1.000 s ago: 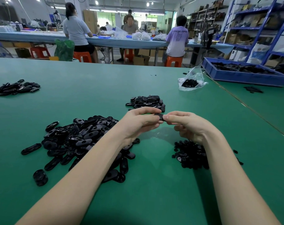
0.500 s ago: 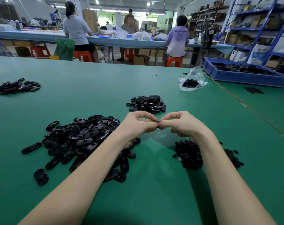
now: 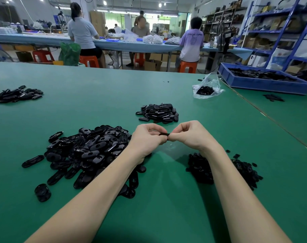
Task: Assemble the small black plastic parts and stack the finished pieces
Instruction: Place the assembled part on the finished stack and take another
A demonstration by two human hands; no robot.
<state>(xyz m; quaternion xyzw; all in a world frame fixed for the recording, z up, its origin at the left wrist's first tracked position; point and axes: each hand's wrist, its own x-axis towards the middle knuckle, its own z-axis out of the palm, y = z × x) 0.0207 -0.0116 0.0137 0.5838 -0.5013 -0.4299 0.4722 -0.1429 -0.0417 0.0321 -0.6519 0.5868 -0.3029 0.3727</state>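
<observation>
Above the green desk (image 3: 114, 95), between the two heaps, left hand (image 3: 147, 137) and right hand (image 3: 189, 135) pinch one small black part (image 3: 164, 134) with curled fingers; press evenly until seated, then add it to the finished stack (image 3: 158, 113) beyond.

Bench layout

On my bench (image 3: 166, 199), the oval-shell heap (image 3: 89, 149) lies left of my hands, the small-parts heap (image 3: 201, 169) right, the finished pile (image 3: 158, 113) behind them, a bag (image 3: 208, 87) and tray (image 3: 261, 83) far right
</observation>
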